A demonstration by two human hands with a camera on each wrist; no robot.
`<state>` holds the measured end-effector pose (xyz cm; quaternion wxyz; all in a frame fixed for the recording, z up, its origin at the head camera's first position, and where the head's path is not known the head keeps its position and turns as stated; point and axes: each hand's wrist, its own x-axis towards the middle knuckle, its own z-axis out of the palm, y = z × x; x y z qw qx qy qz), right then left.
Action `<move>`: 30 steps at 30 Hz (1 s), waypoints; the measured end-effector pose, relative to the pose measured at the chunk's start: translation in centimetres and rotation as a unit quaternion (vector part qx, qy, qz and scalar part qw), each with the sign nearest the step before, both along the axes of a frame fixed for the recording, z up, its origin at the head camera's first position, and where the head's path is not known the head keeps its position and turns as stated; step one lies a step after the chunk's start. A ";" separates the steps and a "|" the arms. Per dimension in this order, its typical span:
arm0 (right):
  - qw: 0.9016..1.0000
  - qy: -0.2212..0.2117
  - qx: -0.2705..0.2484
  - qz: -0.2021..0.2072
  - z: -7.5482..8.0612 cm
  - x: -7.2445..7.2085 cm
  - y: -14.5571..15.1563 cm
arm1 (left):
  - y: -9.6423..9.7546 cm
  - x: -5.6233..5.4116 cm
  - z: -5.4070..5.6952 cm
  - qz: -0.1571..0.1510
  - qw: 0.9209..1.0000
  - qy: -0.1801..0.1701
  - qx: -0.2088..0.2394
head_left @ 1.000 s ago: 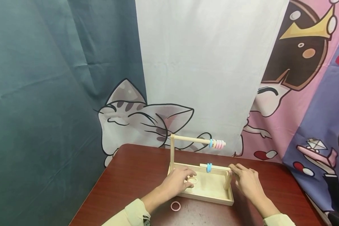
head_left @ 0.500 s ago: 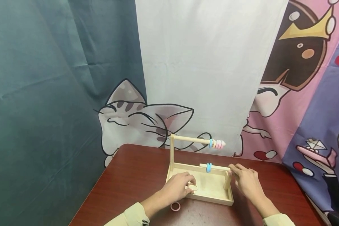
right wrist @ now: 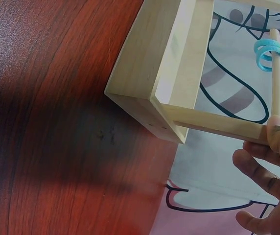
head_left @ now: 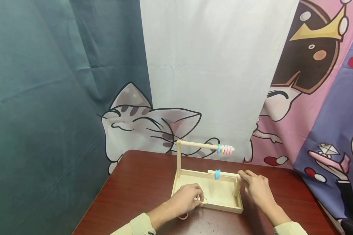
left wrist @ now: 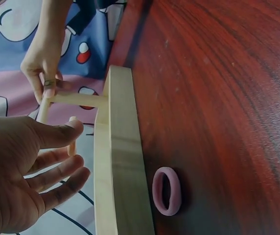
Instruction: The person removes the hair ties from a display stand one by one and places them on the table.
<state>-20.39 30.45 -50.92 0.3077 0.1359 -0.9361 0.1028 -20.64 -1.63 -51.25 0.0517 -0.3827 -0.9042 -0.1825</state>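
My left hand (head_left: 188, 195) pinches a cream ring (head_left: 205, 200) between thumb and fingertips, over the front edge of a wooden tray stand (head_left: 223, 207). The left wrist view shows that ring edge-on at the thumb tip. With my right hand (head_left: 257, 188) I grip the top of the stand's short post (right wrist: 223, 123), where the lower rod (head_left: 229, 175) joins it. Blue rings (right wrist: 269, 48) hang on that rod, towards its free end. A pink ring (left wrist: 167, 191) lies on the table in front of the tray, partly covered by my left wrist in the head view.
A tall post (head_left: 179, 160) at the tray's left carries an upper rod (head_left: 198, 144), with blue, cream and pink rings (head_left: 227, 149) near its tip. The stand is on a red-brown wooden table (head_left: 141, 179). Printed curtains (head_left: 217, 81) hang right behind it.
My left hand has moved the cream ring from over the tray's middle towards its front edge, nearer to me. My right hand stays at the short post.
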 end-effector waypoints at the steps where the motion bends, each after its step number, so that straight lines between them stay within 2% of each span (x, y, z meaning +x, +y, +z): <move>1: 1.000 0.001 0.000 0.000 0.0 0.0 0.0 | 0.0 0.1 -0.1 0.000 1.000 -0.005 0.001; 7: 1.000 0.004 0.003 0.001 -0.1 0.1 0.0 | 0.0 0.5 -0.7 -0.020 1.000 -0.004 -0.002; 11: 1.000 0.006 0.001 0.003 -0.1 0.0 0.0 | 0.1 0.9 -0.9 -0.031 0.999 0.008 -0.015; 23: 1.000 -0.001 0.003 0.007 0.2 -0.1 0.1 | 0.0 2.1 -1.4 -0.041 0.997 0.013 -0.069; 30: 1.000 -0.001 0.001 0.009 0.2 -0.1 0.1 | 0.1 2.5 -1.7 -0.058 0.992 0.038 -0.103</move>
